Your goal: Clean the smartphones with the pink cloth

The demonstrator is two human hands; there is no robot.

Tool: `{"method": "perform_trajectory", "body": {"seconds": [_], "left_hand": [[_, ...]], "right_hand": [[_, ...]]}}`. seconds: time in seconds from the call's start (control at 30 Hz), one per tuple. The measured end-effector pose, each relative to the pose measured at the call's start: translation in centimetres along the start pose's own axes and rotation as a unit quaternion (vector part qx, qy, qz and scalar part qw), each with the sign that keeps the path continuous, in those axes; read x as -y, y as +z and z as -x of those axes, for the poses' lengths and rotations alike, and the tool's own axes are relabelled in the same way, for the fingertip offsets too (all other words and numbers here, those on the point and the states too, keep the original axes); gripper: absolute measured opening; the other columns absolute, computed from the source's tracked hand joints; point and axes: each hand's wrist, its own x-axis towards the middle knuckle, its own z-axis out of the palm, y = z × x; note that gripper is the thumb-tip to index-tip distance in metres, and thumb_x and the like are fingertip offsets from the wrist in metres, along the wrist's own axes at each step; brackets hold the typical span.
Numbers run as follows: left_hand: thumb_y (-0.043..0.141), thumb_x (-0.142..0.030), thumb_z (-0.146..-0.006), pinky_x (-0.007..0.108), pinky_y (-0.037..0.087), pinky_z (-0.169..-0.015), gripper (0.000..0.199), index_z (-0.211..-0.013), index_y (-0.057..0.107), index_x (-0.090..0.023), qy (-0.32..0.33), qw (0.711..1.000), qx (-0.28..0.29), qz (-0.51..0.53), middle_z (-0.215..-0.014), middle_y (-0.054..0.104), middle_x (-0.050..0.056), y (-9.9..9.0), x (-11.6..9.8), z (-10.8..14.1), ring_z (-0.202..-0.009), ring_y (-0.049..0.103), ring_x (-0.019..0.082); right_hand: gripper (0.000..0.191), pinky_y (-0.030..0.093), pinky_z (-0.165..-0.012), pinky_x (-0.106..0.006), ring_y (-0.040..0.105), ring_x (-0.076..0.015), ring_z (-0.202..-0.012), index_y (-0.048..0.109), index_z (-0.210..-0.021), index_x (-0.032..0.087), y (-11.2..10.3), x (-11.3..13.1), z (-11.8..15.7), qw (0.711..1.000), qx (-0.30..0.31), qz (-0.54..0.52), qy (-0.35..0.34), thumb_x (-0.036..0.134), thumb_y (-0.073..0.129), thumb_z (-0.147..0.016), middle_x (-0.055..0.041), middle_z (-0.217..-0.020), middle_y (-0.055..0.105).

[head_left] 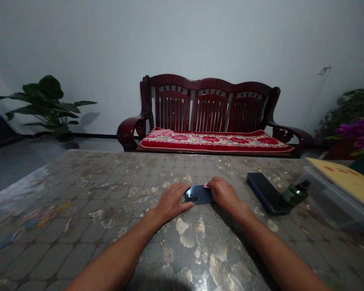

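Observation:
A dark blue smartphone (pixel 200 195) lies back side up on the patterned tablecloth, its camera lenses toward the left end. My left hand (pixel 173 201) grips that left end, fingers along the far edge and thumb at the near edge. Over the right end, my right hand (pixel 223 193) is closed with its fingers bent down. A bit of a small pinkish-white piece (pixel 206 186) peeks out at its fingertips, against the phone's back; whether it is cloth or tissue I cannot tell.
Right of my hands lie a black flat case (pixel 267 194) and a green bottle (pixel 296 194), beside a clear plastic box (pixel 330 202) with a yellow sheet (pixel 346 176) on top. Several coloured rubber bands (pixel 45 218) are scattered at left. Behind the table stands a wooden bench (pixel 210 109).

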Motion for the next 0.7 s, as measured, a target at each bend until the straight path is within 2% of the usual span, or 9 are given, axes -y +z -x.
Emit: {"method": "perform_trajectory", "body": {"seconds": [0.17,0.3,0.4,0.6,0.7], "left_hand": [[0.081,-0.034,-0.076,0.044,0.044,-0.105,0.058,-0.128,0.060,-0.020,0.000,1.000,-0.005,0.002,-0.127,0.069,0.010,0.2,0.1,0.0,-0.118,0.062,0.030],[0.080,-0.036,-0.077,0.046,0.042,-0.107,0.062,-0.132,0.057,-0.020,0.005,1.000,-0.008,0.001,-0.131,0.067,0.011,0.4,0.2,0.1,-0.119,0.061,0.030],[0.079,-0.036,-0.078,0.046,0.043,-0.107,0.062,-0.133,0.057,-0.020,0.010,1.000,-0.011,0.001,-0.130,0.067,0.010,0.4,0.3,0.1,-0.118,0.061,0.030],[0.080,-0.034,-0.077,0.046,0.043,-0.108,0.063,-0.134,0.056,-0.019,0.016,1.000,-0.013,-0.005,-0.127,0.068,0.011,0.4,0.3,0.1,-0.118,0.061,0.030],[0.079,-0.035,-0.078,0.046,0.043,-0.108,0.063,-0.134,0.056,-0.018,0.017,1.000,-0.014,-0.007,-0.127,0.068,0.011,0.4,0.3,0.2,-0.117,0.061,0.030]], "right_hand": [[0.030,0.045,-0.086,-0.029,0.063,-0.0228,-0.100,0.076,-0.109,0.019,1.3,0.0,0.8,0.997,-0.062,-0.019,0.030,0.010,0.052,-0.093,-0.0099,-0.099,0.071],[0.025,0.045,-0.086,-0.027,0.061,-0.0197,-0.095,0.076,-0.105,0.021,2.5,0.6,1.2,0.993,-0.080,-0.081,-0.041,0.011,0.055,-0.094,-0.0069,-0.095,0.069],[0.026,0.045,-0.084,-0.026,0.060,-0.0185,-0.094,0.075,-0.104,0.022,2.8,0.6,1.3,0.989,-0.087,-0.089,-0.077,0.010,0.054,-0.095,-0.0054,-0.094,0.069],[0.025,0.045,-0.080,-0.029,0.060,-0.0215,-0.093,0.076,-0.100,0.022,2.1,-0.7,1.2,0.994,-0.110,-0.019,-0.005,0.010,0.055,-0.093,-0.0067,-0.093,0.069],[0.025,0.045,-0.079,-0.028,0.061,-0.0209,-0.091,0.076,-0.101,0.021,2.3,-0.2,1.5,0.993,-0.114,-0.038,-0.018,0.009,0.055,-0.092,-0.0065,-0.091,0.070]]}}
